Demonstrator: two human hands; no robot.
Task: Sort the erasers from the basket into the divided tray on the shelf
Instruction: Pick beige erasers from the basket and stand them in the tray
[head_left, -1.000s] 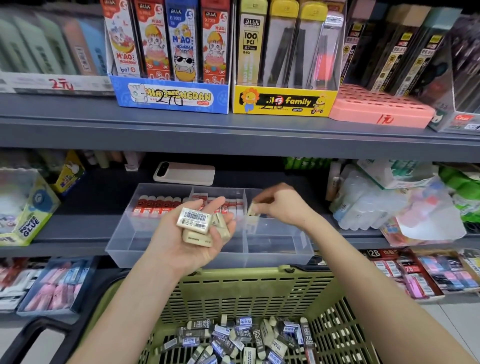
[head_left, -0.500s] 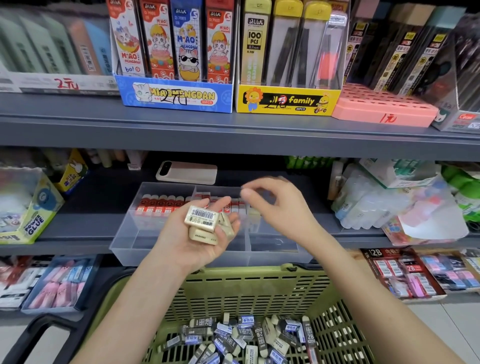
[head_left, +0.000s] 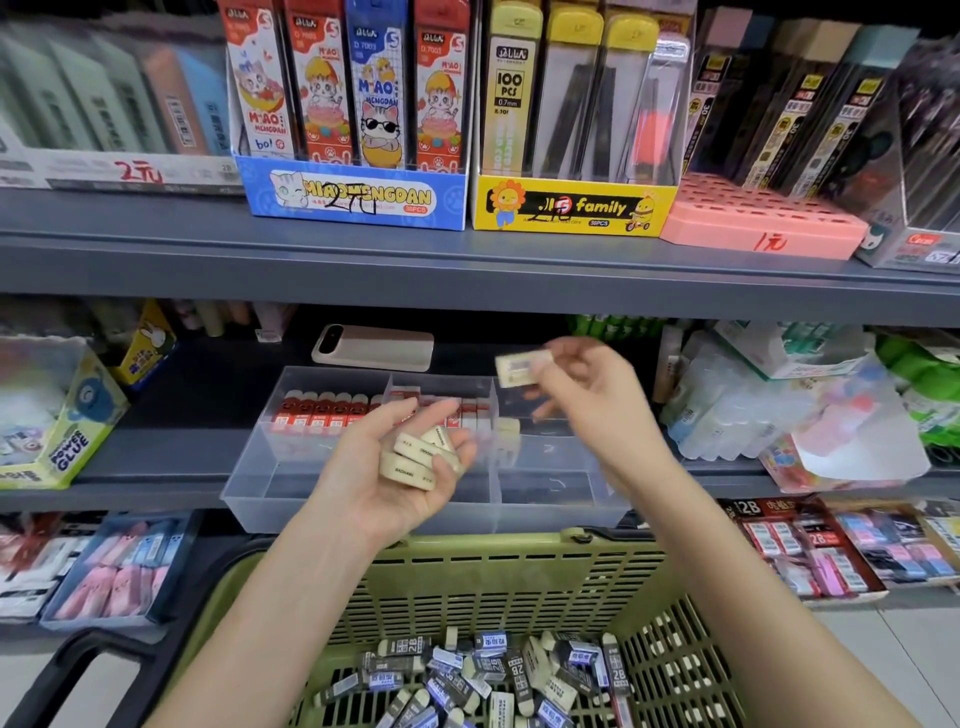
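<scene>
Head view: the right hand has just taken a cream eraser from the pile cupped in the left hand. It pinches it above the divided tray, ready to place.

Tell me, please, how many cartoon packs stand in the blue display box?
4 in the blue display box, left to right: white pack, red pack, blue pack, second red pack. More may hide behind.
</scene>
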